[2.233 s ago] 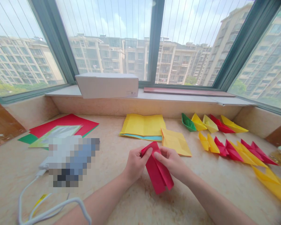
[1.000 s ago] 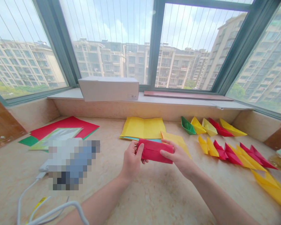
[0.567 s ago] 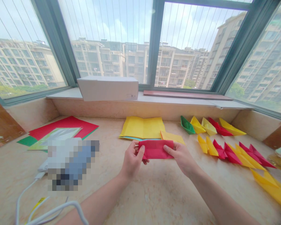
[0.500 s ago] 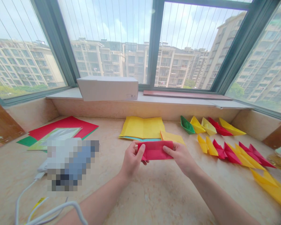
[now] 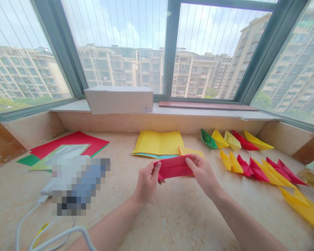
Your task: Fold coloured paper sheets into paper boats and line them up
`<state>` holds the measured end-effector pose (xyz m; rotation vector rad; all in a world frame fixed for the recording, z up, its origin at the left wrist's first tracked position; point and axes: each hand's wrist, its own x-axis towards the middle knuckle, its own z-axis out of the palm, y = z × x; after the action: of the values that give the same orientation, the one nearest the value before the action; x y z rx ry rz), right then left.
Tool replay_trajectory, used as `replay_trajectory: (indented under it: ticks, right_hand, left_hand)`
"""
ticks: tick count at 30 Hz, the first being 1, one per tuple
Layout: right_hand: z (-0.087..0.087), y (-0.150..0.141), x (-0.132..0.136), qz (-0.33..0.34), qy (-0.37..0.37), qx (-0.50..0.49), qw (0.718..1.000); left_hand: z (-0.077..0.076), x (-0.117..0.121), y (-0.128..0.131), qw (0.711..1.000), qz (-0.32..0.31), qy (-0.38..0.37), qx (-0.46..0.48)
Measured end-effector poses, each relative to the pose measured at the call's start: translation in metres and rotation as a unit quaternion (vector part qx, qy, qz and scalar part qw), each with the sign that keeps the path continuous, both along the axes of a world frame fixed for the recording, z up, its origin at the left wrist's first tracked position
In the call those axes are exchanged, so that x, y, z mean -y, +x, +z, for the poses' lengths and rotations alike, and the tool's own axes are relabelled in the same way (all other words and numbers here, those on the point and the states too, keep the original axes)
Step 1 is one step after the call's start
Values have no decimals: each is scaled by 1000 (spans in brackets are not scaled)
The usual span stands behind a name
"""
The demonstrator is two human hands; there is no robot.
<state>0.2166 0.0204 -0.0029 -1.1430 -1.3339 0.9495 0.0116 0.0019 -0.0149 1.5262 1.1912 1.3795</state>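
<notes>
Red folded paper strip [image 5: 174, 166] has just tilted up toward its right end at lower centre, gripped at both ends by the fingers of the left hand [image 5: 147, 183] and right hand [image 5: 202, 172].

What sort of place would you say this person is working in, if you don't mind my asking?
It looks like a home, probably an upper-floor flat: a marble bay-window ledge under green-framed windows, with apartment blocks outside.

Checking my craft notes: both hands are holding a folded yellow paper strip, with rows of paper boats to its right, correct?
The strip is red, not yellow. The head view shows the left hand and right hand holding a folded red paper strip, with rows of paper boats to its right.
</notes>
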Motion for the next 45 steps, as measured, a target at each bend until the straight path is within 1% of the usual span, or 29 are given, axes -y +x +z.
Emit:
replay_trajectory:
  ticks: [1,2,3,4,5,6,7,8,11,14,19,22,26,27,29,33,34,36,38,39,41,43,45]
  right_hand:
    - [0,2,0,-50,56,58,996]
    - [1,4,0,-86,119,122,982]
    - [2,5,2,-100,181,189,960]
    - [4,5,6,-89,234,250,935]
    - [6,4,10,-57,274,303,911]
    - [8,2,15,-19,299,344,890]
    - [9,-1,19,13,312,372,874]
    - [10,-4,24,37,315,389,865]
    - [12,-8,29,64,301,410,859]
    - [13,-1,21,67,286,418,860]
    - [16,17,5,29,262,392,882]
    - [17,21,1,15,240,341,909]
    - [13,19,-4,-20,144,217,965]
    - [12,19,-5,-28,120,184,975]
    - [9,18,-7,-35,91,134,986]
    - [8,17,-10,-50,75,44,995]
    - [9,16,-9,-44,73,17,996]
    - [9,13,-8,-1,59,-22,998]
    - [8,7,-5,69,27,-33,997]
    - [6,3,-4,103,7,-31,994]
    - [1,-5,-2,149,-25,-34,988]
    - [-5,-12,-1,135,-32,-44,989]
    - [-9,-15,-2,89,-28,-70,993]
  left_hand:
    - [0,1,-2,999,3,33,-35]
    - [-1,2,-4,995,1,68,-73]
    - [0,3,-6,989,-7,103,-108]
    - [0,4,-7,981,-23,135,-139]
    - [1,4,-9,972,-43,163,-164]
    - [2,5,-10,963,-64,186,-184]
    - [2,6,-11,954,-84,204,-201]
    - [3,6,-11,947,-99,216,-214]
    - [3,6,-12,939,-108,229,-234]
    - [2,4,-13,945,-100,213,-227]
    - [4,-1,-13,977,-25,141,-160]
    - [5,-2,-12,989,-11,98,-112]
    - [4,-4,-9,998,-15,40,-50]
    - [4,-4,-9,999,-10,27,-34]
    - [5,-5,-8,1000,1,7,-6]
    - [7,-7,-6,999,-1,-18,37]
    - [8,-7,-6,998,3,-23,50]
    - [9,-8,-5,996,29,-32,78]
    - [9,-8,-3,992,53,-42,108]
    - [9,-8,-2,990,57,-48,123]
    - [9,-6,2,986,50,-60,148]
    - [7,-3,5,985,25,-67,155]
    - [6,1,9,987,-11,-67,143]
